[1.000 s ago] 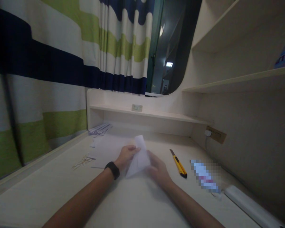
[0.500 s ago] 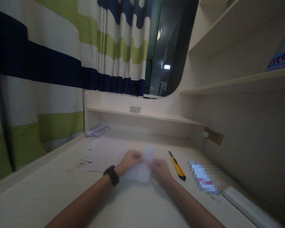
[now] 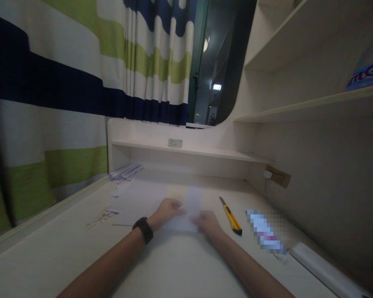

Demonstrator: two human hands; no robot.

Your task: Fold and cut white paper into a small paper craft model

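Head view: both hands low over the counter (image 3: 180,265), a white paper (image 3: 191,207) between them. Left hand (image 3: 168,209), black watch (image 3: 143,229) on the wrist, pinches the paper's left edge. Right hand (image 3: 209,223) pinches its right side. Paper stands up off the counter, folded, probably; motion blur. Yellow knife (image 3: 230,216) lies just right of the right hand. Paper scraps (image 3: 102,215) lie left, more sheets (image 3: 126,171) by the curtain (image 3: 49,82).

Two hands (image 3: 169,209), one paper sheet (image 3: 191,207), one utility knife (image 3: 230,216), perhaps several paper scraps (image 3: 101,215).
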